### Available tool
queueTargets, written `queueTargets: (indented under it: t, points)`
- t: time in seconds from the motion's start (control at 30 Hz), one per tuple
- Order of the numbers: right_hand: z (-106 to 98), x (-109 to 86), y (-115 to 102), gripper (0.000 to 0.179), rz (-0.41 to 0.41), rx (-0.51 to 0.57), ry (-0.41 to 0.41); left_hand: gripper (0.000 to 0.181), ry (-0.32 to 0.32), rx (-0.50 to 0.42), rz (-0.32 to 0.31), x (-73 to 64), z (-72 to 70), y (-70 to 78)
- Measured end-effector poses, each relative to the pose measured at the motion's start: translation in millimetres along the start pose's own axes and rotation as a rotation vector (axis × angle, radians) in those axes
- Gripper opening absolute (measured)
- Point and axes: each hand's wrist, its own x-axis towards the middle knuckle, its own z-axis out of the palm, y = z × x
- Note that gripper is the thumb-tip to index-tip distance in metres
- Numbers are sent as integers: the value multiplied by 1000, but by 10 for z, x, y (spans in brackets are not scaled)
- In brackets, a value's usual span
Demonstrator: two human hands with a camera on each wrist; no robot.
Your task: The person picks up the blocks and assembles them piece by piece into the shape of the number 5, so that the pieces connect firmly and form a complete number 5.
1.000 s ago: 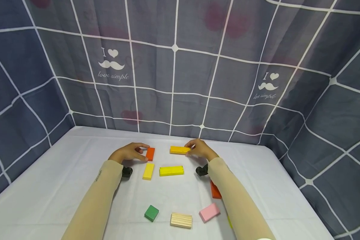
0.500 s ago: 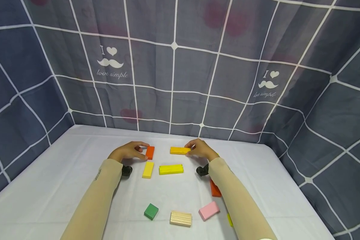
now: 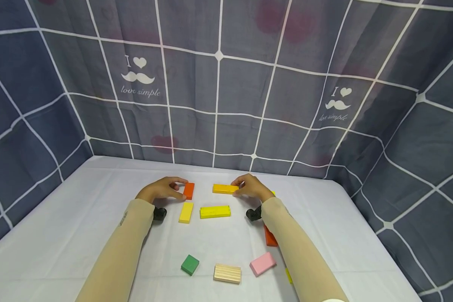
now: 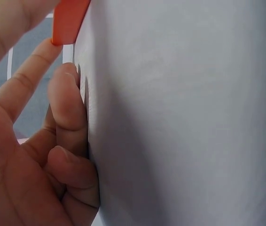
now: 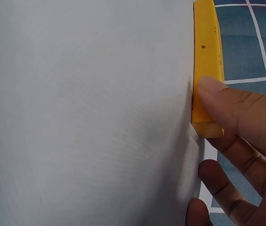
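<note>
- Left hand [image 3: 161, 189], left of centre in the frame: we find it narrowed to a pinch on the orange-red block [image 3: 188, 191], thumb at the lower end, a finger at the upper. We judge that the end grip leaves the top face exposed. In the left wrist view the spare fingers curl down by the white cloth [image 3: 79, 222], probably as a steadying rest.
- Yellow block [image 3: 186, 212], just below the orange-red block: flat and tilted much the same way, which to us suggests deliberate lining-up. We cannot tell whether the two touch.
- Green block [image 3: 190, 264], lower centre: turned cornerwise, well apart from both hands.
- Bright yellow block [image 3: 215, 212], mid-frame: flat, lying nearly crosswise, untouched.
- Amber block [image 3: 224, 189], above it: also crosswise, roughly parallel.
- Wooden block [image 3: 227, 273], bottom centre: ridged face up, apart from its neighbours.
- Right hand [image 3: 252, 187], right of centre: pinching the amber block's right end, thumb on the near side. We judge that this keeps the other end free and in sight.
- Pink block [image 3: 262, 264], lower right of centre: set askew.
- Red block [image 3: 270, 237], above it: partly hidden by the right sleeve [image 3: 302, 251].
</note>
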Motion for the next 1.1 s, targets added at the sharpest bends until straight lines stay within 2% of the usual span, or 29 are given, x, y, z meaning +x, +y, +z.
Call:
queueTargets:
  t: [0.33, 0.57, 0.87, 1.1]
  points:
    - [7, -6, 16, 34, 14, 34, 1, 73, 20, 34, -21, 68, 2, 5]
    - [-3, -24, 18, 33, 27, 35, 7, 73, 31, 59, -38, 105, 56, 75]
    - [4, -4, 16, 33, 21, 37, 1, 71, 38, 92, -14, 59, 128, 219]
    - [-5, -12, -18, 33, 37, 37, -4, 69, 39, 97, 7, 83, 181, 287]
